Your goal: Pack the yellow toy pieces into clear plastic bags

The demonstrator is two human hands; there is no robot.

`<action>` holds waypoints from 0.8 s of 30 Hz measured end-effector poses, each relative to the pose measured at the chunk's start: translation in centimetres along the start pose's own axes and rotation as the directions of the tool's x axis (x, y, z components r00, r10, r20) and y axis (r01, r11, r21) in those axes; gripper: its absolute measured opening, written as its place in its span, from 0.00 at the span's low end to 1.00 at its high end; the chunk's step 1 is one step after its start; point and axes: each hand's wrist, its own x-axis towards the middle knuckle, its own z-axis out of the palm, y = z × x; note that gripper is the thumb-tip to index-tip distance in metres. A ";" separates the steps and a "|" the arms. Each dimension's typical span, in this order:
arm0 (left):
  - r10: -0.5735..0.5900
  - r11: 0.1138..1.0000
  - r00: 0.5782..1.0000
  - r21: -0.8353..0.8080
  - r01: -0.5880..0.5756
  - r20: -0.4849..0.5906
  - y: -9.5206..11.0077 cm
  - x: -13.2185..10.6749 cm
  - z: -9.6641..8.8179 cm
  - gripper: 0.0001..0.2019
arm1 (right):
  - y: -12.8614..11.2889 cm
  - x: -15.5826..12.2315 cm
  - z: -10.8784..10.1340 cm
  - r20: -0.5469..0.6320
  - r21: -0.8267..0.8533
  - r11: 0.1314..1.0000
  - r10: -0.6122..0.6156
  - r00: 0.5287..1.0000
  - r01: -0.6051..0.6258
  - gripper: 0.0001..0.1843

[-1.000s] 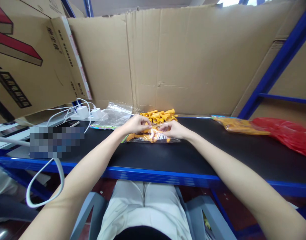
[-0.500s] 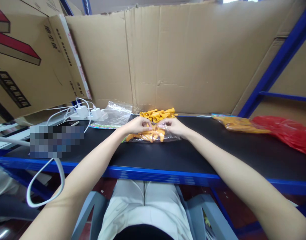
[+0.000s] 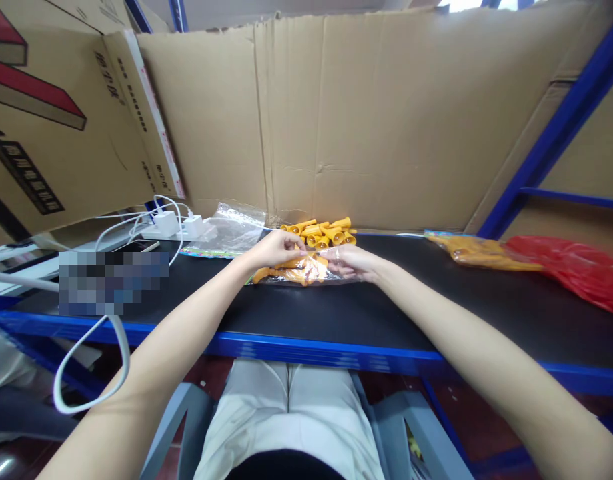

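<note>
A clear plastic bag (image 3: 306, 272) with orange-yellow plastic pieces inside lies on the black tabletop in front of me. My left hand (image 3: 282, 249) pinches the bag's upper edge, thumb and fingertips together. At the other side, my right hand (image 3: 350, 262) grips the bag near its right end, its fingers partly seen through the shiny film. Just behind the bag is a heap of yellow horn-shaped plastic pieces (image 3: 331, 232), several with round openings facing me. Glare on the film hides the exact shape of the bagged pieces.
Another clear bag (image 3: 233, 223) lies to the left, beside white chargers (image 3: 165, 223) and cables. On the right are a bag of orange pieces (image 3: 481, 251) and a red plastic bag (image 3: 571, 267). A cardboard wall (image 3: 386, 127) stands behind the table; its blue edge (image 3: 326, 350) is near me.
My right hand has turned and lowered, its fingers now extending along the film at the bag's right end. My left hand stays almost in place at the bag's edge.
</note>
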 end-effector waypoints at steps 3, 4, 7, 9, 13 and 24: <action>0.008 1.000 1.000 -0.012 -0.008 -0.021 -0.3 0.1 0.0 0.11 | 0.4 0.4 0.2 0.012 0.036 0.998 -0.060 0.998 0.060 0.12; 0.010 1.000 1.000 -0.013 -0.010 -0.027 -0.4 0.1 0.1 0.11 | 0.5 0.4 0.3 0.013 0.019 0.997 -0.078 0.997 0.078 0.13; -0.009 1.000 1.000 -0.020 0.009 0.010 -0.6 0.1 0.2 0.12 | 0.5 0.1 0.6 -0.005 -0.136 0.985 -0.108 0.994 0.107 0.16; -0.036 0.999 0.996 -0.032 0.039 0.079 -0.7 0.0 0.3 0.12 | 0.3 -0.2 0.7 -0.042 -0.291 0.953 -0.098 0.994 0.082 0.19; -0.058 0.993 0.987 -0.089 0.072 0.148 -0.8 0.0 0.5 0.13 | -0.5 -0.7 -0.1 -0.059 -0.399 0.915 -0.091 0.994 0.060 0.18; -0.099 0.992 0.965 0.046 0.114 -0.244 -1.7 -0.1 -0.9 0.14 | -2.4 -2.9 -1.6 0.218 -0.310 0.933 -0.117 0.969 0.182 0.17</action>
